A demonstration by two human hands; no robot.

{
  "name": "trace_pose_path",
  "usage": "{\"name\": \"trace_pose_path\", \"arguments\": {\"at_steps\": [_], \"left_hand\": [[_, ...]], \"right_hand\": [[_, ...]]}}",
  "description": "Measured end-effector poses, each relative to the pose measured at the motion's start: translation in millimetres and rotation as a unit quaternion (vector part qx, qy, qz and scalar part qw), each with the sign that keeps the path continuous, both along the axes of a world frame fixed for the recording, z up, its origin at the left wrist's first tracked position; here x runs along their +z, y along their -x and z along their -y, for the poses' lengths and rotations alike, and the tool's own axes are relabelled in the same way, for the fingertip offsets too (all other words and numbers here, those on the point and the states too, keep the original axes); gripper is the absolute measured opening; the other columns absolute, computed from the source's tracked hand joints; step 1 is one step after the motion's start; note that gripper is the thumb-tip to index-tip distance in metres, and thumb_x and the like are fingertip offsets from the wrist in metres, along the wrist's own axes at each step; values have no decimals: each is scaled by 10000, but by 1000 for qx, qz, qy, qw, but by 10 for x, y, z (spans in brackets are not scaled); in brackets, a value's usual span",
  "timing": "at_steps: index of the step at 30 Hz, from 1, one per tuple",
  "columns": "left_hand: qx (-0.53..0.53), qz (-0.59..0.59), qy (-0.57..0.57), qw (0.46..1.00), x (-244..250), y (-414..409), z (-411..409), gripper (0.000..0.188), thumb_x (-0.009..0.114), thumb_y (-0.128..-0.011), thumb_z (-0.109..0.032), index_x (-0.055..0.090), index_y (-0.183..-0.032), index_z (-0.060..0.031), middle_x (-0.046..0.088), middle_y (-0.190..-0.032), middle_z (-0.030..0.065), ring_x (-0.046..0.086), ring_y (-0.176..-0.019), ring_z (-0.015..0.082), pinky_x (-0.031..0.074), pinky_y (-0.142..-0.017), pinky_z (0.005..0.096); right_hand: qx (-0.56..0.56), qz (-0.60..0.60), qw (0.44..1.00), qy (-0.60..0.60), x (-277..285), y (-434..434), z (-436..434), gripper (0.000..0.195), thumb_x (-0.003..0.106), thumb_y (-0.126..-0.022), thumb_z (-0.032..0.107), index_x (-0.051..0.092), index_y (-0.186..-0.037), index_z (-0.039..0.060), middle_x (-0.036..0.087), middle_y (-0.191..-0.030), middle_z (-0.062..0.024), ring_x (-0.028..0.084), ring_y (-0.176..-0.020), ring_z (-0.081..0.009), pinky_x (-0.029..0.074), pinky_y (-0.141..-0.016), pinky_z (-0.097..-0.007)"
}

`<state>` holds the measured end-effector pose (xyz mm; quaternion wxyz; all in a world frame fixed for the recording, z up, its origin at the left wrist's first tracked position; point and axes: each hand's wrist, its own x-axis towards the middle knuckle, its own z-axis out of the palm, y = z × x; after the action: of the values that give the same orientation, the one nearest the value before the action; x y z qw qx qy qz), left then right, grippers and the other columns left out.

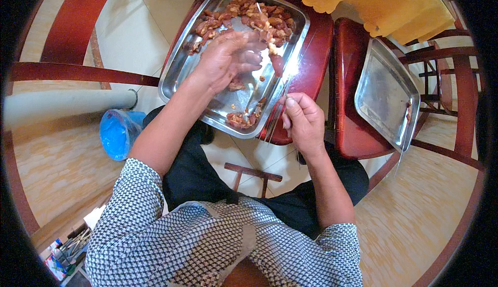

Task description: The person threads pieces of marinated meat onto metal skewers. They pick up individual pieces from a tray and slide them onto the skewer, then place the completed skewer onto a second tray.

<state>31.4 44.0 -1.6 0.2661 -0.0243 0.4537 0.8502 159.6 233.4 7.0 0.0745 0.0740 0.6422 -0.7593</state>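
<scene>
My right hand (305, 121) pinches the lower end of a thin metal skewer (286, 86) between thumb and fingers. Pieces of raw meat (275, 64) are threaded along the skewer, and its pale tip shows above them. My left hand (231, 59) is beside the threaded meat, fingers bent and partly blurred; whether its fingertips grip a piece cannot be made out. Under both lies a rectangular stainless steel tray (218, 110). A heap of raw meat pieces (241, 9) fills its far end, and a smaller clump (241, 119) sits in the near corner.
Several bare metal skewers (274, 118) lie along the tray's right side on a red chair seat (317, 61). A second steel tray (381, 88) with a little meat rests on another red seat (350, 131). A blue-lined bin (116, 135) stands at left, beneath a pale pipe (78, 102).
</scene>
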Motion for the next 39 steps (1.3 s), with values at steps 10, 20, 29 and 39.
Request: {"name": "trace_pose_path", "arguments": {"at_steps": [10, 20, 29, 39], "left_hand": [[-32, -54, 92, 994, -14, -29, -142, 191, 556, -902, -170, 558, -1029, -28, 601, -873, 47, 596, -662, 125, 520, -576, 265], [-33, -57, 69, 995, -48, 25, 50, 218, 479, -945, -174, 548, -1066, -6, 623, -955, 100, 631, -784, 152, 565, -632, 272], [24, -38, 131, 990, 2, -6, -42, 182, 476, -942, -150, 554, -1018, -4, 614, -887, 100, 629, -701, 174, 577, -597, 303], [79, -85, 105, 988, 105, 63, 152, 193, 511, -935, -166, 561, -1068, -36, 624, -887, 58, 564, -642, 98, 452, -521, 229]], "right_hand": [[-63, -37, 993, -93, -65, -68, -75, 99, 589, -859, 93, 614, -880, 0, 576, -742, 12, 514, -680, -57, 438, -609, -226], [-247, -103, 915, -302, 290, -515, -1138, 143, 622, -820, 125, 663, -876, -1, 662, -805, -96, 626, -760, -170, 493, -707, -298], [-276, 100, 582, -758, 177, -663, -2884, 203, 554, -769, 237, 689, -828, 98, 655, -780, -173, 639, -738, -366, 509, -666, -471], [-206, -31, 827, -523, 221, -590, -2132, 148, 623, -807, 172, 664, -874, 46, 659, -805, -150, 648, -718, -263, 496, -659, -344]]}}
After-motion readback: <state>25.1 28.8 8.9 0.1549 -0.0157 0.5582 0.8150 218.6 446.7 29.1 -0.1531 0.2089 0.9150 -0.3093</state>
